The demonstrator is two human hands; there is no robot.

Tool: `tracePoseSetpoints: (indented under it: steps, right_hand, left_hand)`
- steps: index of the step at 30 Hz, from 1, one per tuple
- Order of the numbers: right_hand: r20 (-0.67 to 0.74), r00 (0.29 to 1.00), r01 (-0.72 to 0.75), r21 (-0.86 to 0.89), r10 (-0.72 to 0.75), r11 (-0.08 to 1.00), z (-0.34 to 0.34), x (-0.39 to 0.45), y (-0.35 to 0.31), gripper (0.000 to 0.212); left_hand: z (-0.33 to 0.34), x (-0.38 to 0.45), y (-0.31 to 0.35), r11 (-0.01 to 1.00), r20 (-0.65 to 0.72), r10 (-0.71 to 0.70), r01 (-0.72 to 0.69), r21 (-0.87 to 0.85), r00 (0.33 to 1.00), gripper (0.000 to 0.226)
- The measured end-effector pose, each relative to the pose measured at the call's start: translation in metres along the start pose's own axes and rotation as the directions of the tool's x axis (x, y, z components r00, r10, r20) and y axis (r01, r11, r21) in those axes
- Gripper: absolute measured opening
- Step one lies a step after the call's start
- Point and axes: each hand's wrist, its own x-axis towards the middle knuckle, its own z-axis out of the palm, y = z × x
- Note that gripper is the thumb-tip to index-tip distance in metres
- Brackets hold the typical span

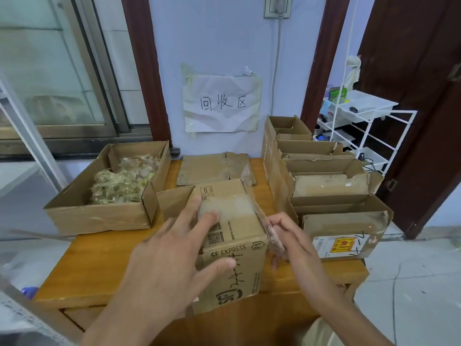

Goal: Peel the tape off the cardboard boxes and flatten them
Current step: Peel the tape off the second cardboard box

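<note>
Box (234, 248) left side hidden behind left hand (172, 265); both forearms cut by bottom edge

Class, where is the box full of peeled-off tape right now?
In the head view, the tape-filled box sits at the table's left rear, left of the SF Express box and below the window.

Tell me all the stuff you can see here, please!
SF Express box: one, brown, middle of table, under the hands.
Tape strip: one, clear, peeling off that box's right side.
Scrap box: one, brown, left, holding crumpled tape.
Flattened cardboard: brown, at the back by the wall.
Open boxes: several, brown, stacked in a row on the right.
Paper sign: one, white, on the wall.
Table: one, wooden.
Wire rack: one, white, far right.
Left hand: steadies the box.
Right hand: pinches the tape.
</note>
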Motion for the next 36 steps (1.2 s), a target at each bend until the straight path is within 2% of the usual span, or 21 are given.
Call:
tracePoseSetpoints:
  steps: [2,4,7,10,14,19,23,25,27,28,29,30,31,33,35,36]
  right_hand:
    - [0.046,0.998,0.046,-0.038,-0.044,0.998,-0.001,-0.013,0.012,0.035]
    - [0.123,0.989,0.088,-0.095,-0.076,0.992,0.001,-0.024,0.015,0.041]
    - [0.212,0.970,0.167,-0.210,-0.122,0.963,0.008,-0.029,0.016,0.073]
    - [0.156,0.979,0.166,-0.231,-0.132,0.959,0.021,-0.024,0.019,0.089]
    - [0.030,0.987,0.161,-0.233,-0.158,0.959,0.030,-0.018,0.020,0.081]
    - [0.026,0.997,0.080,-0.256,-0.076,0.964,0.030,-0.023,0.036,0.080]
    - [0.088,0.996,0.028,-0.282,-0.003,0.959,0.020,-0.029,0.037,0.076]
    - [-0.034,0.997,0.054,-0.211,-0.062,0.976,0.012,-0.030,0.022,0.070]
    - [-0.250,0.956,0.124,-0.130,-0.154,0.984,-0.002,-0.024,-0.004,0.046]
    - [-0.290,0.930,0.189,-0.149,-0.225,0.971,-0.010,-0.020,-0.020,0.033]
    - [-0.241,0.923,0.247,-0.226,-0.300,0.942,-0.016,-0.014,-0.038,0.030]
    - [-0.113,0.933,0.288,-0.333,-0.341,0.898,-0.021,-0.008,-0.057,0.038]
    - [0.045,0.946,0.305,-0.465,-0.322,0.831,-0.024,-0.001,-0.070,0.047]
    - [0.298,0.935,0.351,-0.699,-0.192,0.622,-0.024,0.013,-0.087,0.062]
    - [0.405,0.908,0.410,-0.800,-0.110,0.439,-0.021,0.021,-0.092,0.068]
    - [0.409,0.909,0.407,-0.822,-0.085,0.399,-0.020,0.022,-0.095,0.070]
  left_hand:
    - [0.004,0.001,-0.003,0.998,-0.026,0.012,-0.010,0.064,1.000,0.072]
    - [0.005,0.006,-0.012,0.993,-0.133,0.069,-0.055,0.106,0.989,0.062]
    - [-0.007,0.020,-0.026,0.990,-0.280,0.140,-0.128,0.060,0.950,0.053]
    - [-0.019,0.041,-0.033,0.974,-0.274,0.225,-0.210,0.082,0.935,0.055]
    - [-0.020,0.052,-0.035,0.969,-0.304,0.248,-0.242,0.057,0.920,0.056]
    - [-0.003,0.023,-0.025,0.971,-0.412,0.221,-0.240,0.006,0.884,0.048]
    - [0.018,-0.004,-0.016,0.981,-0.385,0.136,-0.178,-0.075,0.913,0.039]
    - [0.021,-0.013,-0.015,0.981,-0.367,0.099,-0.151,-0.118,0.925,0.040]
    - [0.021,-0.019,-0.014,0.980,-0.365,0.092,-0.149,-0.132,0.926,0.040]
    - [0.021,-0.021,-0.012,0.980,-0.368,0.095,-0.153,-0.131,0.925,0.040]
    - [0.020,-0.024,-0.010,0.979,-0.371,0.103,-0.159,-0.124,0.923,0.041]
    - [0.020,-0.026,-0.007,0.979,-0.369,0.114,-0.166,-0.114,0.922,0.042]
    - [0.020,-0.029,-0.004,0.980,-0.363,0.123,-0.171,-0.103,0.924,0.043]
    - [0.023,-0.037,0.002,0.982,-0.345,0.137,-0.173,-0.078,0.928,0.045]
    - [0.027,-0.044,0.005,0.981,-0.343,0.144,-0.179,-0.070,0.928,0.045]
    - [0.029,-0.047,0.006,0.982,-0.349,0.147,-0.180,-0.065,0.926,0.045]
